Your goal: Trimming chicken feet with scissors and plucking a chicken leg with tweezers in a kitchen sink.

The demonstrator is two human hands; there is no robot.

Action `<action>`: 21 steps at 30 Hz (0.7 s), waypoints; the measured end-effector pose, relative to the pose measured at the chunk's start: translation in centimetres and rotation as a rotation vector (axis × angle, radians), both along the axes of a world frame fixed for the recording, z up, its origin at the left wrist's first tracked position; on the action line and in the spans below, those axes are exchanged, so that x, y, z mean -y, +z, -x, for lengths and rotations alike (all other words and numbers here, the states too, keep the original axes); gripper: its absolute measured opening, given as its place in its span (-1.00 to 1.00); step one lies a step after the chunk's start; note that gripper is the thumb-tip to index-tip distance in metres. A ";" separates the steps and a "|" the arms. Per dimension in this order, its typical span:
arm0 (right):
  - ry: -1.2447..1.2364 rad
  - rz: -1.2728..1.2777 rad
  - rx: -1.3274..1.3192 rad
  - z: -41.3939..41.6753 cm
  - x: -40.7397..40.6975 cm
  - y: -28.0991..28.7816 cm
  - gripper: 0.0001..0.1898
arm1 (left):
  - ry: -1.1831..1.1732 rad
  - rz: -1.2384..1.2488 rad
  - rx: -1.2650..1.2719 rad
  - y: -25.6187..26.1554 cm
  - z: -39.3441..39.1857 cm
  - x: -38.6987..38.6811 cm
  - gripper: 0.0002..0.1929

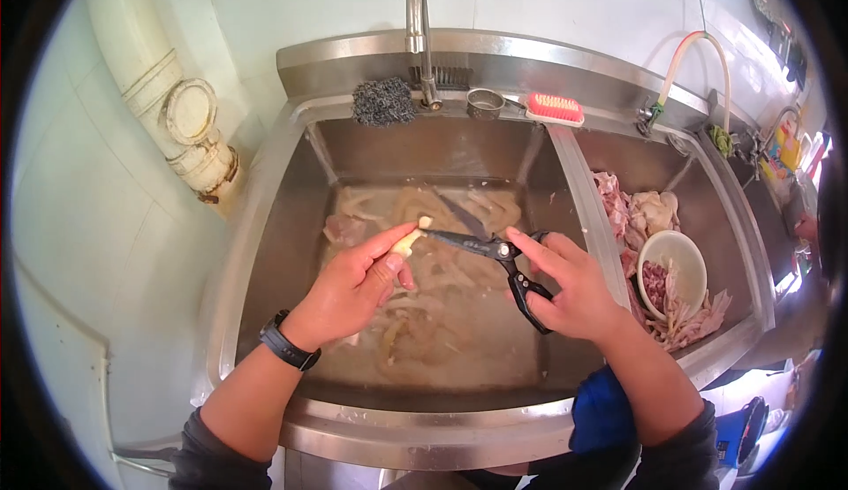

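My left hand (358,281) pinches a pale yellow piece of raw meat (405,243) between thumb and forefinger, over the left basin. Black-handled scissors (507,251) are in my right hand (570,284), with fingers through the handles. Their blades stand apart, and the lower blade's tip meets the piece near its small knobbed end. Below both hands, cloudy water (464,331) covers the floor of the stainless-steel basin (430,149). Long, pale strips of raw meat (411,205) lie in the water, their exact kind blurred. A pinkish lump (346,228) sits at the basin's left side.
The right basin holds raw meat pieces (652,211) and a white bowl (689,264) with small red pieces. Along the back ledge are a metal faucet (416,19), a steel-wool scourer (384,102), a small metal cup (485,103) and a red scrubbing brush (555,107). A divider (583,198) separates the basins.
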State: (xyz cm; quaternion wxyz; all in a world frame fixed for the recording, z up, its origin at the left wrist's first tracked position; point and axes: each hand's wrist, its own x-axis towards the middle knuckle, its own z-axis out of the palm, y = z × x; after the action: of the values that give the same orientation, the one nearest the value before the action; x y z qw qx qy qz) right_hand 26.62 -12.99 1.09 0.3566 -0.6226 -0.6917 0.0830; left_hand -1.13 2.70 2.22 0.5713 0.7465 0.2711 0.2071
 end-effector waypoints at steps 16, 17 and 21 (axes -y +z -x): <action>0.169 -0.001 0.384 -0.6 0.0 1.1 -0.20 | -0.320 0.386 0.027 0.4 1.1 -1.0 -0.51; 0.170 0.021 0.398 -0.6 0.1 1.2 -0.20 | -0.328 0.402 0.031 0.6 1.2 -1.1 -0.51; 0.126 0.029 0.436 -0.6 0.4 1.4 -0.23 | -0.346 0.326 0.054 0.5 1.1 -1.5 -0.50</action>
State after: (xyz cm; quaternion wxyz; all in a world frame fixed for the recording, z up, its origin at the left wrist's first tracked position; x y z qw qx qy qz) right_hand 27.21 -13.40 2.50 0.1836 -0.5864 -0.7887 -0.0213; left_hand -2.25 4.25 2.71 0.7183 0.6738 0.1539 0.0794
